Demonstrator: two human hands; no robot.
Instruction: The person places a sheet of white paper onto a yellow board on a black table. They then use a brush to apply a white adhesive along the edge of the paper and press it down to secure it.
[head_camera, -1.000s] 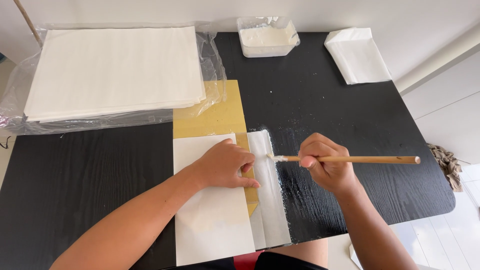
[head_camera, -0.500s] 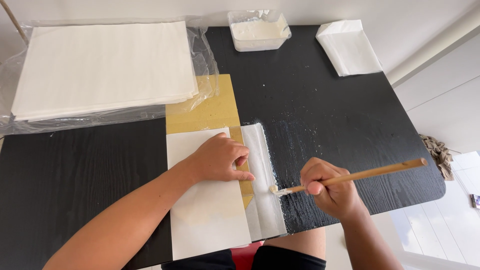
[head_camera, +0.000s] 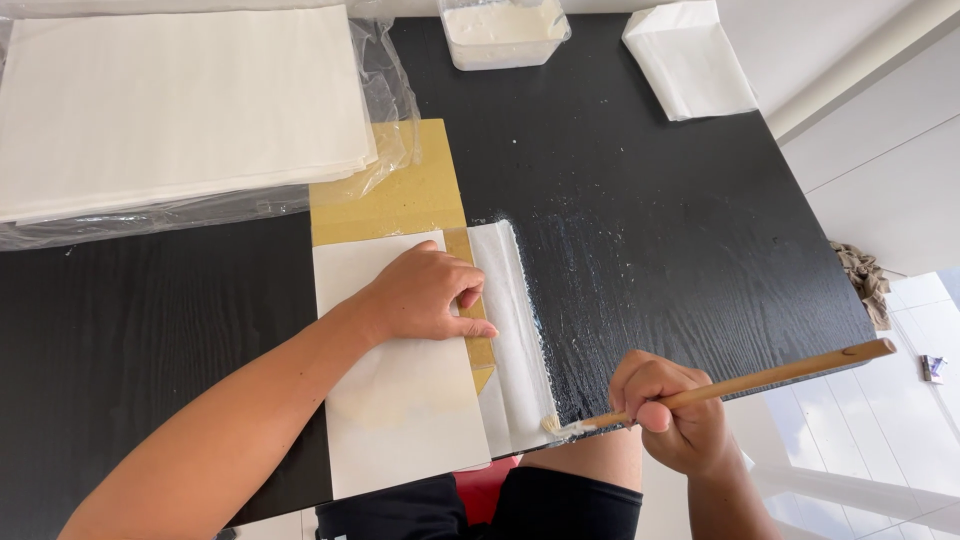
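Left hand (head_camera: 425, 298) flat and open, pressing white sheet (head_camera: 400, 400) near table (head_camera: 150, 340) front edge. Right hand (head_camera: 672, 415) gripping wooden brush (head_camera: 740, 381), bristles touching wet white strip (head_camera: 515, 330) at its near end. Open black room to the right. Paper stack (head_camera: 180, 100) in clear wrap, cut off at left. Tub (head_camera: 503, 30) cut off at top.

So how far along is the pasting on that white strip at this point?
Done: the white strip looks wet and coated along most of its length, with paste smears on the black table beside it. In hand: the right hand holds the brush, bristles at the strip's near end, while the left hand presses the white sheet flat. Left: apparently only that near end.
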